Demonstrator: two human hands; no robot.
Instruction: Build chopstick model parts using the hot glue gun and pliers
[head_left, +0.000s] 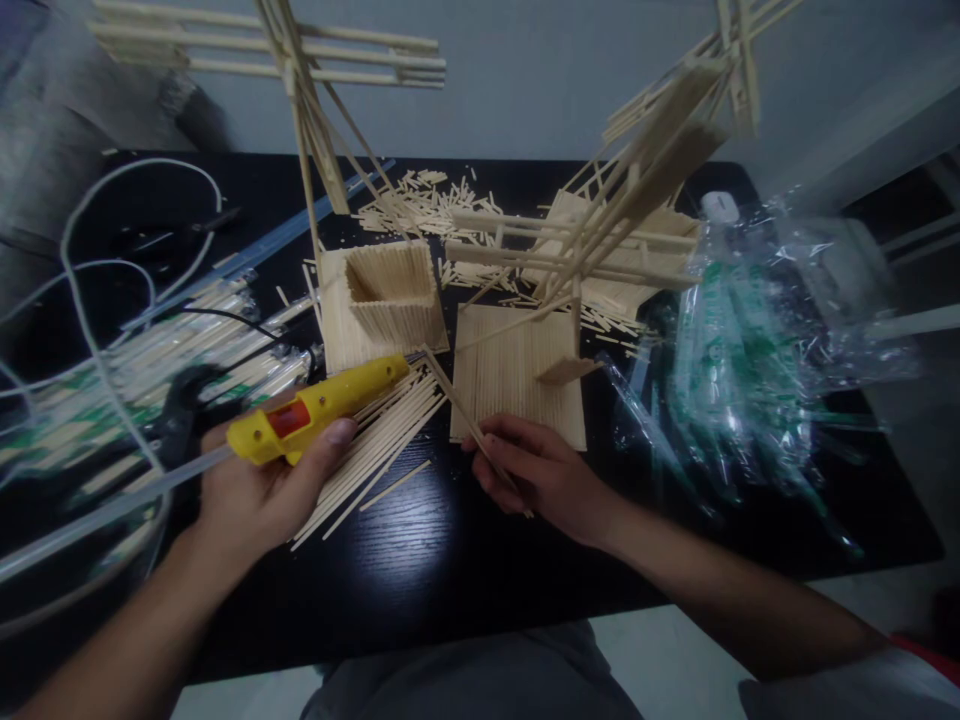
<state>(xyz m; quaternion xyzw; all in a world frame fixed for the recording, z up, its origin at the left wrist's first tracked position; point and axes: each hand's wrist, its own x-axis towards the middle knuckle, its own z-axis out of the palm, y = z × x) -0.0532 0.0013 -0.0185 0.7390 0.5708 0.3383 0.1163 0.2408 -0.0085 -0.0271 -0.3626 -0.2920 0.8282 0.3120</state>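
Observation:
My left hand (274,490) is closed around a yellow hot glue gun (322,405), with a clear glue stick (112,515) running out of its back end. The gun's nozzle meets, or comes very near, the upper end of a thin wooden stick (457,400). That stick is pinched in the fingers of my right hand (536,475) and slants down towards me. Beneath the gun lies a fanned bundle of loose wooden sticks (375,445). Just beyond my right hand is a flat square panel of sticks (517,370) with a small piece standing on it.
A stick-built panel with an open box (386,330) stands behind the gun. Tall stick frames (300,90) rise at the back. Cut stick pieces (420,210) lie scattered there. Wrapped stick packs and a white cable (75,290) are left; plastic wrappers (735,370) are right.

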